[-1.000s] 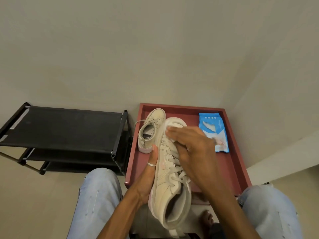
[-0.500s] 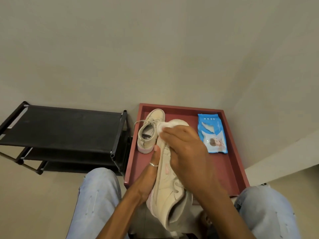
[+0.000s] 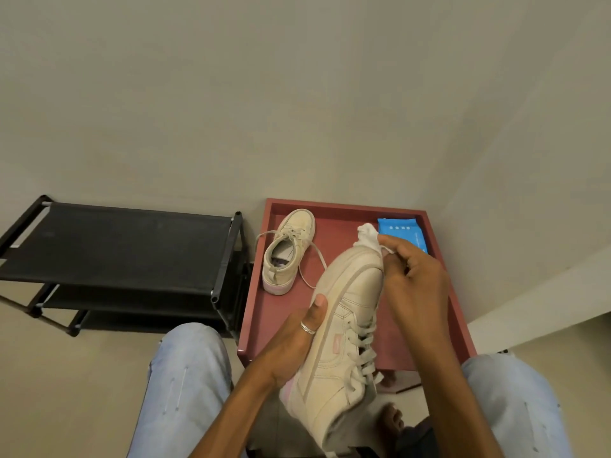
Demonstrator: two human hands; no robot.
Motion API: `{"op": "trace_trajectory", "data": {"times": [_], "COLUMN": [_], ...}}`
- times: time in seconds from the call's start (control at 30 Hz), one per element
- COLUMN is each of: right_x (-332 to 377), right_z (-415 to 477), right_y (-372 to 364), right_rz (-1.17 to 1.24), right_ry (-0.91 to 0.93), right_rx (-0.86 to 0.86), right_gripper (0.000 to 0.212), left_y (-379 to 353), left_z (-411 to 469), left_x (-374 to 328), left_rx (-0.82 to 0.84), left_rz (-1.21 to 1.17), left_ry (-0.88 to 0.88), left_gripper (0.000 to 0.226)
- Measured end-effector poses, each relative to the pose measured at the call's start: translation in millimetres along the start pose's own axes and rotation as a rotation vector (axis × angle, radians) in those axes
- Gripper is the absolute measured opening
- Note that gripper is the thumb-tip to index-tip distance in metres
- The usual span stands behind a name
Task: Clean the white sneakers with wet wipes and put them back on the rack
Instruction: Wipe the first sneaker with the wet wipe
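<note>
Rolled onto its side since a moment ago, the cream-white leather lace-up sneaker [image 3: 344,325] is gripped mid-length by the left hand [image 3: 291,345]. At its toe the right hand [image 3: 416,285] pinches a crumpled white wet wipe [image 3: 368,234]; short firm strokes there should work best.

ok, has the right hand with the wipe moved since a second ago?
Yes. The right hand, pinching the crumpled white wipe, has shifted right across the red rectangular tray, from the middle to over the blue wet-wipe pack.
</note>
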State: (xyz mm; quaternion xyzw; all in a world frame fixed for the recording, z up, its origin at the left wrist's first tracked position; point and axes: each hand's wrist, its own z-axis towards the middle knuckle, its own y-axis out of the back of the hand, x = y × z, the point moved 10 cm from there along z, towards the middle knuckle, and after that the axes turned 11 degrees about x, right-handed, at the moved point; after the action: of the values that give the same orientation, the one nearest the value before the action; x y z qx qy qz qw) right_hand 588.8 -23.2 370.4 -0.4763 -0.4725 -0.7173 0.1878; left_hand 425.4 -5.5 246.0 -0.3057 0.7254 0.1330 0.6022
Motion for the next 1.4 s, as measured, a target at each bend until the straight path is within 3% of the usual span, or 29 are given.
{"op": "trace_trajectory", "data": {"times": [0.27, 0.5, 0.6, 0.77, 0.87, 0.97, 1.07, 1.13, 1.23, 1.33, 1.4], "right_x": [-31, -25, 13, 69, 72, 61, 65, 61, 41, 11, -8], "right_z": [-24, -30, -19, -25, -53, -70, -53, -28, 5, 25, 35], "right_y": [-2, -4, -2, -44, -71, -89, -72, -51, -31, -23, -21], "right_rz": [0.031, 0.055, -0.036, -0.368, -0.516, -0.568, -0.627, -0.577, -0.494, -0.378, -0.222], "right_ry": [-0.202, -0.212, -0.022, 0.426, 0.527, 0.545, 0.647, 0.602, 0.478, 0.336, 0.215], "right_rx": [0.017, -0.011, -0.087, 0.027, 0.14, 0.287, 0.184, 0.104, 0.058, 0.032, 0.047], "right_gripper": [0.034, 0.033, 0.034, 0.056, 0.042, 0.041, 0.047, 0.053, 0.028, 0.023, 0.021], "left_y": [-3, 3, 6, 7, 12, 21, 16, 16, 25, 31, 35], "left_z": [-2, -2, -1, 0, -2, -2, 0, 2, 5, 12, 21], "left_x": [-3, -3, -2, -3, -6, 3, -7, -7, -9, -16, -17], "left_rx": [0.009, -0.058, -0.089, -0.101, -0.145, -0.176, -0.132, -0.108, -0.135, -0.12, -0.116], "left_rz": [-0.035, -0.131, -0.179, -0.192, -0.145, -0.069, -0.084, -0.17, -0.182, -0.137, -0.097], "left_ry": [0.006, 0.021, 0.025, 0.026, -0.004, 0.035, 0.012, 0.001, -0.047, -0.073, -0.068], "left_gripper": [0.067, 0.057, 0.061, 0.055, 0.041, 0.038, 0.045, 0.047, 0.062, 0.087, 0.074]}}
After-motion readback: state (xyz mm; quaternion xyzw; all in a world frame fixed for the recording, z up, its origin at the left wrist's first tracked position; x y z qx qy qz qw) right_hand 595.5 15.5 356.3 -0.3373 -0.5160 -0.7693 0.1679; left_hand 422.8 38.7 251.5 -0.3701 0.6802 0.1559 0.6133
